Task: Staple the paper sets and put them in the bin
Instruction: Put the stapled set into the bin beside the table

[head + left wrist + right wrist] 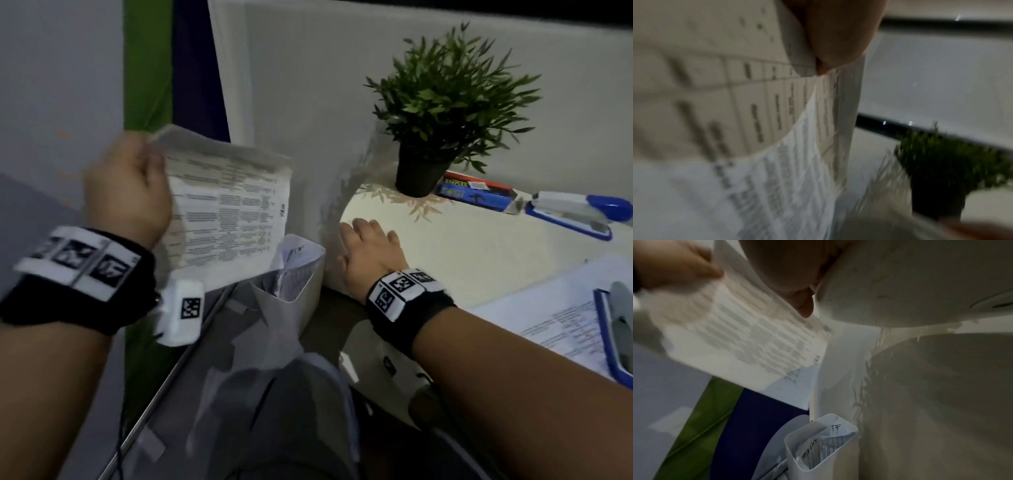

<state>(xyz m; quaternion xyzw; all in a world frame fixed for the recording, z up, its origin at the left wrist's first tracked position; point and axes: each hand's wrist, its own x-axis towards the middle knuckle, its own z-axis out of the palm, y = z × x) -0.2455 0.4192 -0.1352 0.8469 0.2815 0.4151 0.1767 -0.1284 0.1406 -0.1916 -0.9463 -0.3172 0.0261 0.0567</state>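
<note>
Left hand (126,185) grips paper set (233,209) above bin (818,449) apparently holding papers; right hand (370,250) flat.

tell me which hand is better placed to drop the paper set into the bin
Left. The left hand already grips the paper set above the bin; the right hand rests flat on the table.

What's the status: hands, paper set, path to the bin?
Left hand grips paper set above bin. Right hand flat on desk, open. Bin already holds papers; nothing blocking the drop.
</note>
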